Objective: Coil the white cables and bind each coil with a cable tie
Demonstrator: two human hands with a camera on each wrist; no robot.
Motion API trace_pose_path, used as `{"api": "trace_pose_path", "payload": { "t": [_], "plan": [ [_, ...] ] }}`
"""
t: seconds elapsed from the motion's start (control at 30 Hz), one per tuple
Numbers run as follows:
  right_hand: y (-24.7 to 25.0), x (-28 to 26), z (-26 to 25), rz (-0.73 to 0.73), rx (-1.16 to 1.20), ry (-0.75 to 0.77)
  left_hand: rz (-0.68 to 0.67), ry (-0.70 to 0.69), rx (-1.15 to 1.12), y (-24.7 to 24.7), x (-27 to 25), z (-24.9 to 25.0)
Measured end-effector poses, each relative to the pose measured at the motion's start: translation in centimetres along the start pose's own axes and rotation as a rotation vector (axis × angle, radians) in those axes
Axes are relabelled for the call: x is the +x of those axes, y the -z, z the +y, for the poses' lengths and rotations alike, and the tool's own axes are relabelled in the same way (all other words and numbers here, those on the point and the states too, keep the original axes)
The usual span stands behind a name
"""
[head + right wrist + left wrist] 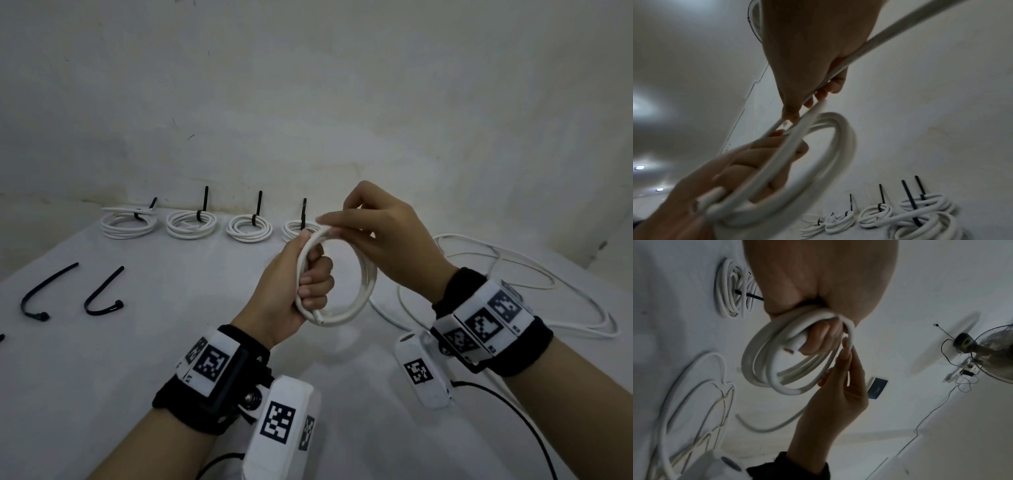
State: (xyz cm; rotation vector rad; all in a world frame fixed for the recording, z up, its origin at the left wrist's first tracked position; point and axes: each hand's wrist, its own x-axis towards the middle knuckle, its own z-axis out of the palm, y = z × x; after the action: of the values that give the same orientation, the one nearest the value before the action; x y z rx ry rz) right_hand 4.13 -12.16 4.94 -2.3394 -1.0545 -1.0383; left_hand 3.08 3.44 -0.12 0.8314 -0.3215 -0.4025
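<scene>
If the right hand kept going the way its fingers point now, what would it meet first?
The right hand points left across the top of the coil, so it would likely meet the left hand's fingers gripping that coil first. Depth between them is unclear.

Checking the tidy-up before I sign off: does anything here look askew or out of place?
Mostly neat. The leftmost bound white cable coil has one cable end sticking out straight across its top, unlike its three neighbours. Loose white cable sprawls uncoiled at right.
</scene>
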Motion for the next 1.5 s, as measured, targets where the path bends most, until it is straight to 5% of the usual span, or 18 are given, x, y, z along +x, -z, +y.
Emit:
{"api": "trace_pose_path", "payload": {
  "t": [0.13,0.27,0.37,0.73,1.07,1.27,1.5],
  "plan": [
    [-0.9,-0.9,0.7,0.066,-0.068,0.016,-0.003,-0.010,-0.045,0.0,-0.2,0.3],
    [-1.3,-1.4,0.3,-0.113,0.053,-0.059,0.027,-0.041,-0.068,0.3,-0.2,0.7],
    [-1.5,-1.4,0.5,-0.119,0.051,-0.101,0.035,-0.062,-0.040,0.3,-0.2,0.8],
    [-1.8,-1.3,0.2,-0.198,0.037,-0.078,0.238,-0.278,0.592,1.7,-0.2,1.9],
    [-2.0,-1.4,0.4,-0.202,0.057,-0.041,0.130,-0.043,0.449,0.9,-0.4,2.1],
    [-1.8,-1.1,0.1,-0.163,0.143,-0.055,0.196,-0.133,0.402,0.3,-0.3,2.0],
    [-0.2,-4.0,2.6,-0.173,0.153,-0.283,0.321,-0.218,0.170,1.8,0.1,3.4]
  ]
}}
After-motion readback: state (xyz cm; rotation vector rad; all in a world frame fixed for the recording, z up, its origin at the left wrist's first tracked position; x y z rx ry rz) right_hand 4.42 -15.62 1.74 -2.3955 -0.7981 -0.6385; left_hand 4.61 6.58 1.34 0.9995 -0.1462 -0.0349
